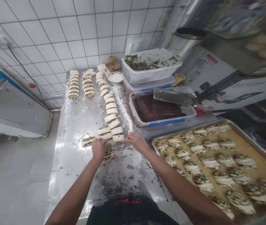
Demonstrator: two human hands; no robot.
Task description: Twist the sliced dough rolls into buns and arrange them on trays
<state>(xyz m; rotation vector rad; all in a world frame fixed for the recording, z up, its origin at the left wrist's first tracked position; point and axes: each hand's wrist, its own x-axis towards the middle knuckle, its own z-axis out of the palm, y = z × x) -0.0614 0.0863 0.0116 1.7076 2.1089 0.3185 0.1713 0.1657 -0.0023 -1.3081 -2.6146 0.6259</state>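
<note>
My left hand (99, 147) and my right hand (136, 142) are closed at the two ends of a thin, straight rod (118, 142), which spans the gap between them. Just past the rod lies the near end of a row of sliced, green-flecked dough rolls (111, 111). A cut dough piece (109, 155) sits on the near side, partly behind my left hand. Another cut piece (87, 142) rests left of that hand. My fingers hide both ends of the rod, and its exact kind is unclear.
Two more dough rows (74, 84) lie at the table's back left. Flour dusts the metal table (76, 117). On the right stand a tub of chopped greens (151, 73), a box of dark paste (147, 107) with a cleaver (174, 96) across it, and a tray (259, 148) of shaped dough.
</note>
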